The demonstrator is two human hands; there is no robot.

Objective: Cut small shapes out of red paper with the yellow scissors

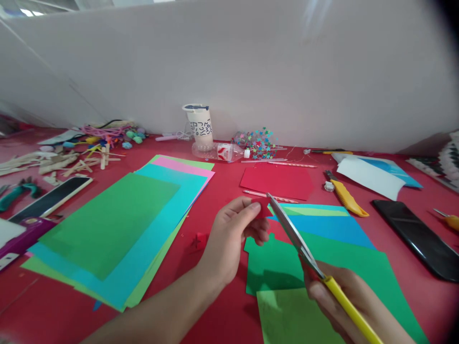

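Between the thumb and fingers of my left hand [233,229] is a small piece of red paper [263,209]. My right hand [344,291] grips a pair of scissors [294,234] with yellow handles. Their blades point up and left, and the tips are at the right edge of the red piece; I cannot tell whether they touch it. Under the scissors lie green and blue paper sheets [322,253], with a light green sheet [297,315] nearer to me. A small red scrap with a dark star-like mark [199,241] rests left of my left wrist.
Stacked coloured sheets [143,215] cover the left side. A cup [200,126], a plastic bottle [222,151] and star confetti [261,143] stand or lie by the wall. At right are a yellow utility knife [346,195] and a black phone [412,236]; pliers [19,191] lie far left.
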